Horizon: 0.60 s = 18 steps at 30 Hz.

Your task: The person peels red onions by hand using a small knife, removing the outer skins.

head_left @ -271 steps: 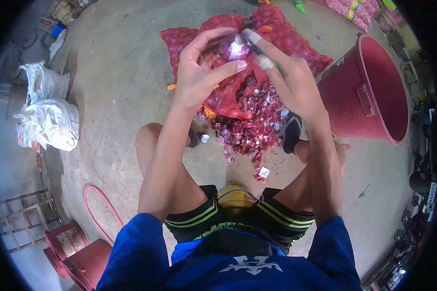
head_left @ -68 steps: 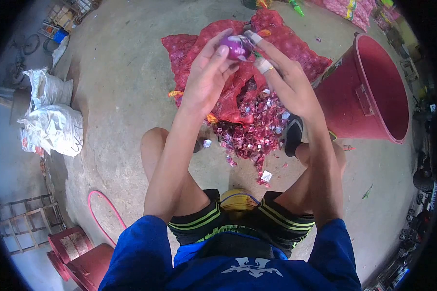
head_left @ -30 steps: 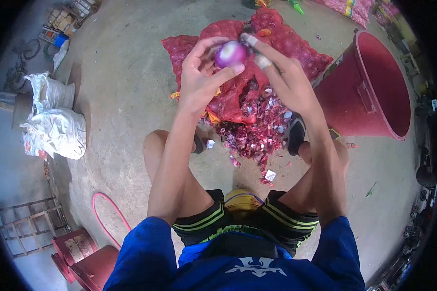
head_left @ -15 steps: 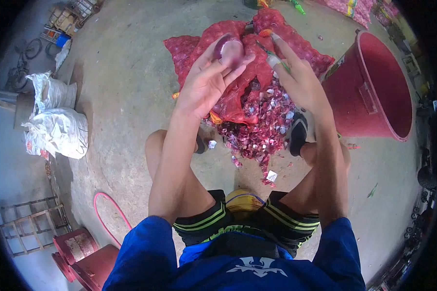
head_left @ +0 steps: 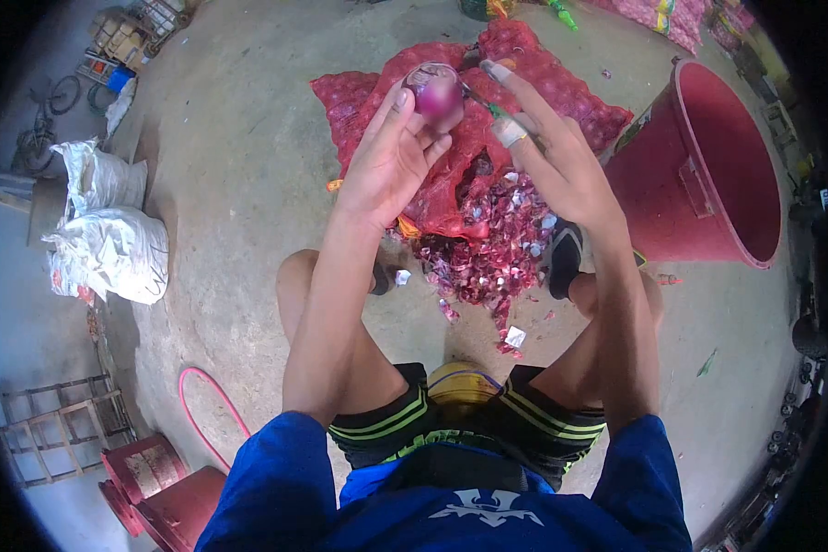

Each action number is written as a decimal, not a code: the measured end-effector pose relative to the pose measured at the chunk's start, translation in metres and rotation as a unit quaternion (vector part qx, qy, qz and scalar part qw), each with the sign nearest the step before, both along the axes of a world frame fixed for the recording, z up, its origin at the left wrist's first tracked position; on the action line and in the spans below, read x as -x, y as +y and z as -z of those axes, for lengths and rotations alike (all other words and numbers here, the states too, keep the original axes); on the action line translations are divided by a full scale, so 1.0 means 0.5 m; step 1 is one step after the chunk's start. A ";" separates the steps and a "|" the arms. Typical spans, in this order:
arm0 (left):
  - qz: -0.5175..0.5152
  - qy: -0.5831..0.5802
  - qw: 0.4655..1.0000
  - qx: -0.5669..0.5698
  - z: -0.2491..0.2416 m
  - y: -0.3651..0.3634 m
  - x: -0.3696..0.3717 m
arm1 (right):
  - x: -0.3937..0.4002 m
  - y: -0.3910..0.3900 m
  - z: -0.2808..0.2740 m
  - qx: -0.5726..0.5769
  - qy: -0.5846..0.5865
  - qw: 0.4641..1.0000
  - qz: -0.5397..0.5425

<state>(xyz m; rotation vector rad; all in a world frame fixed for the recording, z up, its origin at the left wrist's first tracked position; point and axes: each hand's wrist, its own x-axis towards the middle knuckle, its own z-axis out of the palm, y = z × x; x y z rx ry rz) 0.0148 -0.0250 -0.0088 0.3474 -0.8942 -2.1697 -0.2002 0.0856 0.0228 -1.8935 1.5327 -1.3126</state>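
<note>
A red onion (head_left: 435, 99) rests in the fingers of my left hand (head_left: 388, 167), held up over the mesh sacks. Its side toward me looks glossy purple with a paler patch. My right hand (head_left: 566, 164) is closed on a small knife (head_left: 497, 109) with a green handle, its index finger stretched out above. The dark blade points left and reaches the onion's right edge; whether it touches is hard to tell. Below both hands lies a heap of onion skins (head_left: 488, 262), beside red mesh sacks of onions (head_left: 545, 69).
A large red tub (head_left: 658, 198) stands at the right. White sacks (head_left: 115, 248) lean at the left, and a pink hose (head_left: 186, 405) curves over the concrete floor. Red containers (head_left: 179, 506) are at lower left. My feet flank the skins.
The onion has turned in my left hand, showing more purple and less of its pale face. My right hand has moved slightly left, bringing the knife blade to the onion's edge.
</note>
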 end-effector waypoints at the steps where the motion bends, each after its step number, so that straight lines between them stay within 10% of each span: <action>1: 0.000 0.000 1.000 0.000 0.000 0.001 0.001 | 0.000 0.003 -0.005 -0.016 0.014 1.000 -0.007; 18: -0.087 -0.074 0.986 0.123 -0.013 0.013 0.007 | -0.007 0.007 -0.012 -0.021 0.069 0.996 -0.052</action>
